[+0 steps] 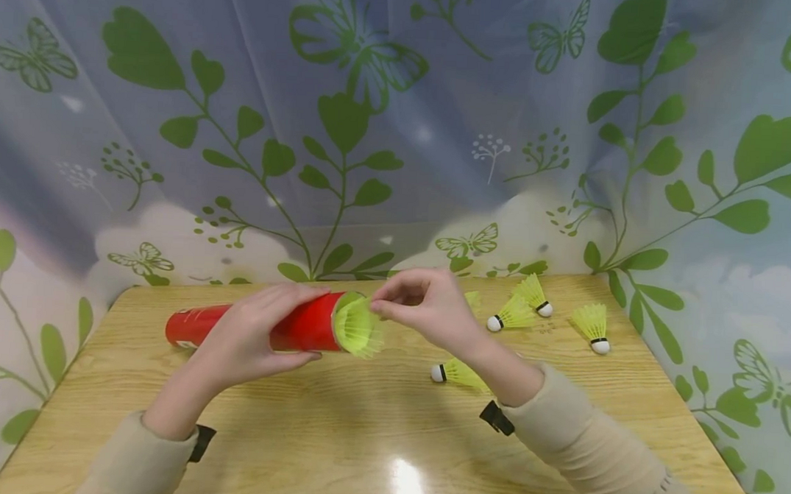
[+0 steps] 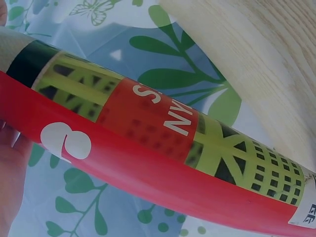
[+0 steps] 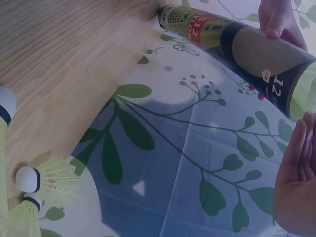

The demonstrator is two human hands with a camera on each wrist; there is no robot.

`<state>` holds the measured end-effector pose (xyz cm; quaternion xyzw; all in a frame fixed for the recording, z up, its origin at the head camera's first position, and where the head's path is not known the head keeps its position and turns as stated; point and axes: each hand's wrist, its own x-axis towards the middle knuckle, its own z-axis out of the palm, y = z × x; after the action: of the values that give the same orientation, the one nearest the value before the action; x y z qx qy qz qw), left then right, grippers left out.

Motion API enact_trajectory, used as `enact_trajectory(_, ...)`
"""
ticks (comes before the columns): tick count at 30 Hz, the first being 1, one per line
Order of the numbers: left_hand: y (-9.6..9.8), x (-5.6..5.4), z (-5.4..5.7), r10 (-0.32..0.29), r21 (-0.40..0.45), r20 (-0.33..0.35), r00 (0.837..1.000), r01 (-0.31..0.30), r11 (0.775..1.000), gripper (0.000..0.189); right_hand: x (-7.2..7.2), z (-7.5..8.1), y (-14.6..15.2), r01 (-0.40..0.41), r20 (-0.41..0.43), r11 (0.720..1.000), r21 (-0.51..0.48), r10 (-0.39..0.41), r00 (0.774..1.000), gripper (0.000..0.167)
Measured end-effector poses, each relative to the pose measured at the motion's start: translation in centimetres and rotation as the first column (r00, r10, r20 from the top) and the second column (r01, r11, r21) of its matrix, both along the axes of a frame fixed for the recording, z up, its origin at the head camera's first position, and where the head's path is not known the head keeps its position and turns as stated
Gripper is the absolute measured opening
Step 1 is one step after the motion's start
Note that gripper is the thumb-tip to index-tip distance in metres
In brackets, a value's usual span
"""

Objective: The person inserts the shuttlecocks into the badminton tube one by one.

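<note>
Beige sleeves reach in over the worktop, and beyond their cuffs both hands are busy with a red shuttlecock tube, lying on its side with its mouth toward the right hand. I would judge the work partly done. Through the clear strip along the tube, yellow-green skirts show inside (how many, I cannot tell), so the tube is at least partly filled. One yellow shuttlecock sits in the mouth, its skirt poking past the rim; whether it is going in or coming out, one moment does not settle. Outside the tube, five loose shuttlecocks can be made out on the worktop, one partly hidden behind the right hand, and these appear to be untouched at present.

As for the fingers, those of the left hand curl around the tube near its mouth, thumb along the near side. On the right, thumb and forefinger come together at the skirt's upper edge, seemingly in a light pinch, well short of spread.
</note>
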<state>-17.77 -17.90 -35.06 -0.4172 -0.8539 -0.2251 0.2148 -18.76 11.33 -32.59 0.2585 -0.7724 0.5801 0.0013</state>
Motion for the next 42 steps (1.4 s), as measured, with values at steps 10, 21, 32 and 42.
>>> enact_trajectory(10, 0.0, 0.0, 0.0, 0.002, -0.007, 0.000, 1.000, -0.002, 1.000, 0.084, 0.2, -0.2, -0.8, 0.028, -0.019, 0.999, 0.021, -0.028, 0.999, 0.008)
enact_trajectory(21, -0.1, 0.0, 0.0, -0.004, -0.007, -0.017, 1.000, 0.003, 1.000, 0.084, 0.2, -0.3, -1.5, 0.045, -0.007, 0.999, 0.008, -0.045, 0.999, 0.008)
enact_trajectory(32, -0.1, 0.0, -0.1, -0.005, -0.013, -0.034, 0.999, 0.005, 1.000, 0.084, 0.7, -0.2, -2.0, 0.063, -0.033, 0.998, 0.027, -0.062, 0.998, 0.010)
enact_trajectory(42, 0.0, -0.3, -0.3, -0.025, -0.030, -0.036, 0.999, 0.024, 0.999, 0.082, 0.8, -0.6, -2.3, 0.111, -0.134, 0.989, 0.101, -0.097, 0.986, 0.008)
